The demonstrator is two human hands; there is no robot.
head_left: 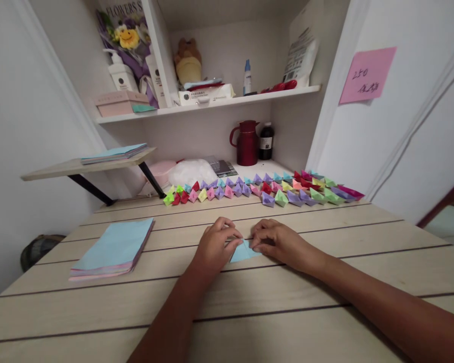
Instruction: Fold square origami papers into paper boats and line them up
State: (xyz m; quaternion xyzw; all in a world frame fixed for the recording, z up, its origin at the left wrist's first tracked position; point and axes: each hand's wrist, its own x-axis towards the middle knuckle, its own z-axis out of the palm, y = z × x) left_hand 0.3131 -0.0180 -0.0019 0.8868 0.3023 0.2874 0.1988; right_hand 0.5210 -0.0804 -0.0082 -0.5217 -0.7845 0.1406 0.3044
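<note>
A small folded piece of light blue paper (pixel 245 251) lies on the slatted wooden table between my two hands. Creases show on its surface, and its top comes to a point. My left hand (pixel 218 243) pinches its left edge near the top with thumb and index finger. On the other side, my right hand (pixel 271 239) has its fingers curled onto the right edge of the paper. The fingers partly cover both sides of it.
Rows of colourful folded paper boats (pixel 245 190) line the back of the table. At left lies a stack of coloured paper (pixel 113 247); another paper stack (pixel 115 153) rests on a raised wooden stand (pixel 68 168). Behind are a red jug (pixel 247 143) and a dark bottle (pixel 266 142).
</note>
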